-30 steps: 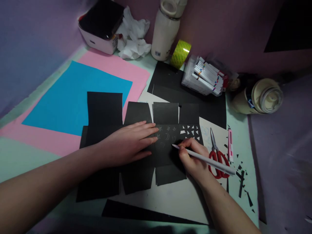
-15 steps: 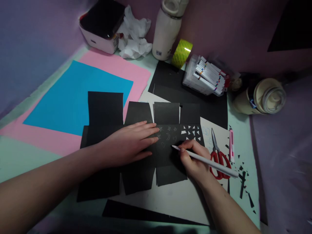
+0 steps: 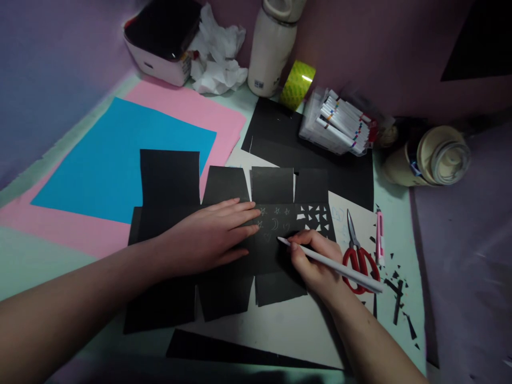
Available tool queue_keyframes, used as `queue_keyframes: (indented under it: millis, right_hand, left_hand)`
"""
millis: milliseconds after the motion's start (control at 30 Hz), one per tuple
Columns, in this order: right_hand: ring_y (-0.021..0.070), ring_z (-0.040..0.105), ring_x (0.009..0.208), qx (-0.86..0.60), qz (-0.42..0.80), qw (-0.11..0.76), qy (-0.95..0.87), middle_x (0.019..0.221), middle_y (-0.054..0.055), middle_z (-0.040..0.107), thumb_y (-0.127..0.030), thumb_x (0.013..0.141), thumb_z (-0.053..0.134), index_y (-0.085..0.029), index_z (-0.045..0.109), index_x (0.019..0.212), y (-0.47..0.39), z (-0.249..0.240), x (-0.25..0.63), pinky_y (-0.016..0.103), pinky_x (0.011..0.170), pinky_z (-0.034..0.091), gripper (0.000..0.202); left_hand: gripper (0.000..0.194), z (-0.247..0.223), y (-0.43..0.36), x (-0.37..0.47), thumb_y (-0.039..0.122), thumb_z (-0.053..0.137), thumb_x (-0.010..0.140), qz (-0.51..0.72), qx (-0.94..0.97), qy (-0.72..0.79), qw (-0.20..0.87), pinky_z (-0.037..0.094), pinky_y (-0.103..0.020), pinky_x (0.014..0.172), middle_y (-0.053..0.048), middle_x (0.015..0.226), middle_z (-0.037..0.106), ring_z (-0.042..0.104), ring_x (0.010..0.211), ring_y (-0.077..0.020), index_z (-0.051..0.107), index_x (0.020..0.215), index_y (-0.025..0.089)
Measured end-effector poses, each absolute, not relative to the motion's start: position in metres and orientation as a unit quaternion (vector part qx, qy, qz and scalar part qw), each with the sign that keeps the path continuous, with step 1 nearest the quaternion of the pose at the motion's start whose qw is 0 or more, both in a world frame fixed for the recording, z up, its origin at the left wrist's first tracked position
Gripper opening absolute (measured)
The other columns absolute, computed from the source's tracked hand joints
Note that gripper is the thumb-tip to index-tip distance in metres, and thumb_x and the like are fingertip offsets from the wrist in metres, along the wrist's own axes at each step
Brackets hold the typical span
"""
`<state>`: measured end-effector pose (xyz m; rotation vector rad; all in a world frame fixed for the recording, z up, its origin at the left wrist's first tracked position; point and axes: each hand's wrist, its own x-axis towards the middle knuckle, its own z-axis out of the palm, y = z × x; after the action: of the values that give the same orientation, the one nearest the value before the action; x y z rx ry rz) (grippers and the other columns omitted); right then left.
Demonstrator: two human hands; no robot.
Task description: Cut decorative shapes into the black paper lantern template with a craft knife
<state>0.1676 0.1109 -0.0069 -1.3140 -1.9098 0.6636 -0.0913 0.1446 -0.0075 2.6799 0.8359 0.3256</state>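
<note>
Black cut paper [image 3: 170, 178] with several flaps lies across the middle of the table. Faint stars, a moon and hearts are drawn on one panel, and the panel to its right has several small cut-out holes. My left hand [image 3: 212, 232] rests flat on the paper with fingers spread, left of the drawings. My right hand [image 3: 316, 261] is closed round a white pen [image 3: 340, 265], its tip at the paper just below and right of the drawn shapes. Red-handled scissors [image 3: 360, 266] lie right beside my right hand, partly under the pen.
Blue paper [image 3: 120, 154] on pink paper [image 3: 180, 101] lies at left. At the back stand a white bottle [image 3: 272, 53], yellow-green tape [image 3: 298, 85] and a box of markers [image 3: 340, 122]. A pink cutter [image 3: 380, 237], black scraps [image 3: 398, 301] and a cup [image 3: 444, 157] are at right.
My right hand has shifted slightly left, and the pen tip with it. My left hand stays in the same place on the black paper. The view has shifted a little.
</note>
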Motion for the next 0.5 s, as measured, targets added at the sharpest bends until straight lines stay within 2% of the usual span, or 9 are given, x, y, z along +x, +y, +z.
queue_keyframes:
  millis: [300,500]
  right_hand:
    - [0.0108,0.062,0.058,-0.518,0.252,0.356,-0.736,0.069,-0.001,0.067,-0.015,0.082,0.060,-0.019,0.061,0.075,0.1102,-0.0069,0.1683,0.022,0.056,0.048,0.008]
    - [0.0105,0.061,0.060,-0.547,0.257,0.355,-0.713,0.071,-0.002,0.067,-0.017,0.083,0.061,-0.021,0.061,0.076,0.1086,-0.0091,0.1704,0.022,0.057,0.047,0.008]
  left_hand:
    - [0.041,-0.0070,0.1449,-0.0906,0.037,0.054,0.095,0.100,0.941,0.290,0.143,0.035,-0.050,0.115,-0.012,0.146,0.050,0.042,0.138,-0.0299,0.057,0.130,0.017]
    - [0.041,-0.0086,0.1461,-0.0901,0.039,0.053,0.095,0.103,0.939,0.294,0.147,0.033,-0.049,0.116,-0.012,0.147,0.049,0.042,0.139,-0.0290,0.057,0.130,0.018]
